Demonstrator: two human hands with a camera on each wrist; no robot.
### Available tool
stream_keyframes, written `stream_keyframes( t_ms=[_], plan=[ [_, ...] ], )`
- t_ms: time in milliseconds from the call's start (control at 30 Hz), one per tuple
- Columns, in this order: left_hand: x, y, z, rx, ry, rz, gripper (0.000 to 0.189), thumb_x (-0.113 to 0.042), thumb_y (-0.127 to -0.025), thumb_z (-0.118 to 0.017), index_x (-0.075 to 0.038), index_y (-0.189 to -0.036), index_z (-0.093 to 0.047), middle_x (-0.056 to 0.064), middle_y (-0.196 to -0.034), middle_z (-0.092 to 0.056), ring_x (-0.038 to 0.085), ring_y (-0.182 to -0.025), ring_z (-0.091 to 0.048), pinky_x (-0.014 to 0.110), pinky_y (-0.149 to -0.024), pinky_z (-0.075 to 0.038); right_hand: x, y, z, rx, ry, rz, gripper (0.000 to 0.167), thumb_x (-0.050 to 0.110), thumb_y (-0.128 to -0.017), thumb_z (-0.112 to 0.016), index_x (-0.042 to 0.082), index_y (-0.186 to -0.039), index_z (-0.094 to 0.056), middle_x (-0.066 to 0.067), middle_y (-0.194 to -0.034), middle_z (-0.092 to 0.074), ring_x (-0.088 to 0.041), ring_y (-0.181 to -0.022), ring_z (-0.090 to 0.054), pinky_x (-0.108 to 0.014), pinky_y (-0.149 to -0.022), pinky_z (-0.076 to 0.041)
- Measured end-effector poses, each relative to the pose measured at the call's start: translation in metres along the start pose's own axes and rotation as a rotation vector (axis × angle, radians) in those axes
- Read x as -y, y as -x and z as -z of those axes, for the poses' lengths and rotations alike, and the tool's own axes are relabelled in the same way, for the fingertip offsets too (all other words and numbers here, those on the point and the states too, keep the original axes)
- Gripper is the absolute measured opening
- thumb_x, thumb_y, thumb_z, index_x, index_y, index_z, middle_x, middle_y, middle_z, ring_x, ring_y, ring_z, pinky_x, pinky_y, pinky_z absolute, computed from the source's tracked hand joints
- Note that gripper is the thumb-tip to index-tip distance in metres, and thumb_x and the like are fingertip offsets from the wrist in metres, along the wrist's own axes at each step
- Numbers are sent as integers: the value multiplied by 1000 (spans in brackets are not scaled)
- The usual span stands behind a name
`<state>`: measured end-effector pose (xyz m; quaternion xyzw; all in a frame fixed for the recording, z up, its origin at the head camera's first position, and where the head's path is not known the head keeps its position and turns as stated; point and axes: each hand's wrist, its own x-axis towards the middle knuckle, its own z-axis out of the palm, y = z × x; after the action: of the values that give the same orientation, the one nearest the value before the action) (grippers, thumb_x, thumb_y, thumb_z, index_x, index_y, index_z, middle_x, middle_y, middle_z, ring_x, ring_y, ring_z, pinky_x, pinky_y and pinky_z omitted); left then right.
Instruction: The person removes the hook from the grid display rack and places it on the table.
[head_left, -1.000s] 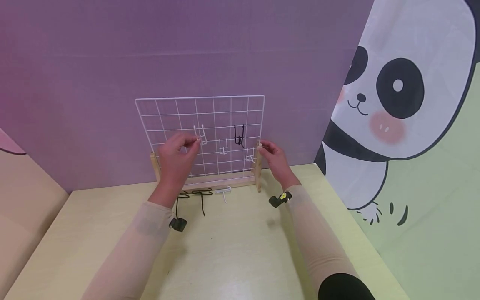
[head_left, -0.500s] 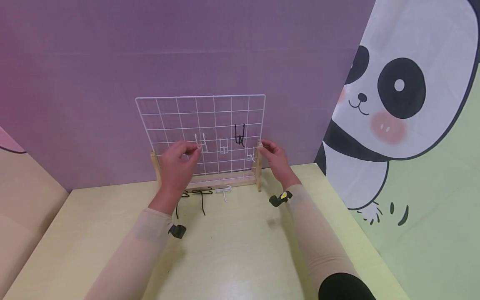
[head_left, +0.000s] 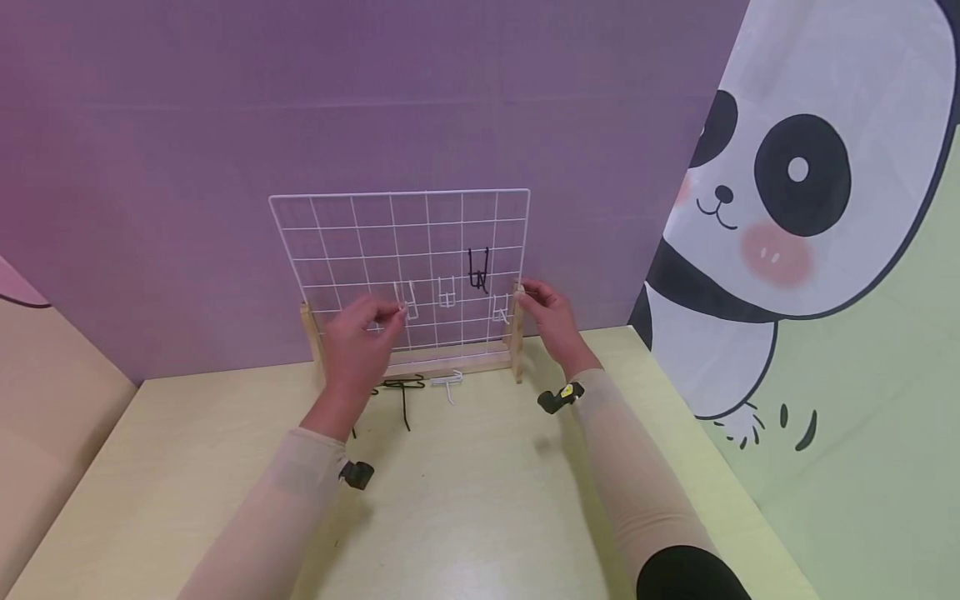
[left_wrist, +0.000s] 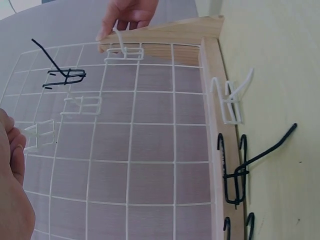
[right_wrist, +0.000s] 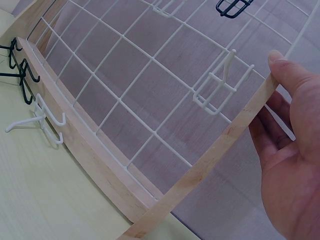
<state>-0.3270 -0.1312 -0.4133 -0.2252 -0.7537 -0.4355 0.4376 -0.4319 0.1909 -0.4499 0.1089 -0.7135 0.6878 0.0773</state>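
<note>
My left hand [head_left: 358, 342] pinches a white wire hook [head_left: 412, 310] by its prong, against the middle of the white wire grid panel [head_left: 401, 193]. In the left wrist view the fingers cover the end of that prong. My right hand [head_left: 552, 321] grips the top of the wooden end post [right_wrist: 220, 145] on the stand's right side, with the thumb at its tip. Hanging on the grid between the hands are a black hook [head_left: 478, 273], a white hook [head_left: 447, 293] and, by the right post, another white hook [right_wrist: 217, 90].
At the foot of the stand's wooden base [right_wrist: 95, 155] lie a white hook [left_wrist: 231, 102], a black hook [left_wrist: 237, 172] and a second black hook [left_wrist: 227, 229], partly cut off. Behind the grid rises a purple wall [head_left: 187, 208]; a panda picture [head_left: 862, 250] fills the right wall.
My left hand has moved down the grid, and the pinched white hook has come down with it. The right hand has stayed on the post.
</note>
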Motion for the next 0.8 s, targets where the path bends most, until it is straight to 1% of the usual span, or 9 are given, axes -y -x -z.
stream_keyframes(
  t_ms=[133, 233, 367, 433, 600, 667, 800],
  plan=[
    [0, 4, 0, 21, -15, -6, 5, 4, -93, -83, 1, -98, -82, 14, -93, -79, 27, -83, -73, 20, -73, -57, 0, 0, 0, -2, -3, -3, 38, 18, -110, -71, 6, -146, -69, -5, -128, -72, -20, -122, -63, -45, -121, -47],
    [0, 8, 0, 41, -27, 13, 4, 2, -95, -83, 1, -98, -82, 13, -93, -79, 25, -83, -72, 21, -72, -56, 0, 0, 0, -3, -2, -7, 37, 18, -110, -71, 6, -146, -69, -5, -128, -72, -20, -123, -63, -46, -122, -47],
    [-1, 14, -2, 63, -17, 40, 6, 4, -94, -83, -1, -98, -82, 11, -93, -79, 23, -83, -71, 14, -74, -51, 0, 0, 0, -2, 1, -9, 38, 19, -110, -71, 7, -146, -69, -6, -130, -72, -21, -124, -63, -46, -122, -46],
    [0, 17, -3, 68, -8, 38, 8, 5, -93, -83, -1, -98, -82, 11, -93, -79, 23, -83, -71, 12, -76, -51, 0, 1, 0, -1, 4, -11, 38, 20, -110, -71, 7, -146, -69, -7, -131, -72, -21, -124, -63, -46, -122, -46],
    [1, 23, -7, 88, -7, 36, 3, 0, -96, -83, 1, -98, -81, 11, -93, -78, 23, -83, -71, 11, -78, -52, 1, 2, 0, -2, 13, -8, 38, 21, -110, -71, 8, -146, -69, -8, -132, -71, -21, -125, -63, -46, -122, -46],
    [1, 25, -8, 99, -3, 47, 5, -3, -97, -82, 1, -98, -81, 11, -93, -78, 24, -84, -72, 11, -79, -52, 1, 2, 0, -1, 13, -4, 38, 20, -111, -71, 7, -146, -69, -8, -132, -71, -21, -125, -63, -46, -122, -46],
    [2, 29, -9, 119, -7, 75, 4, -1, -96, -83, 0, -99, -82, 10, -93, -78, 24, -85, -73, 9, -79, -52, 1, 2, -1, 0, 8, -1, 38, 20, -111, -71, 7, -146, -69, -7, -132, -71, -20, -125, -63, -45, -122, -47]
  ],
)
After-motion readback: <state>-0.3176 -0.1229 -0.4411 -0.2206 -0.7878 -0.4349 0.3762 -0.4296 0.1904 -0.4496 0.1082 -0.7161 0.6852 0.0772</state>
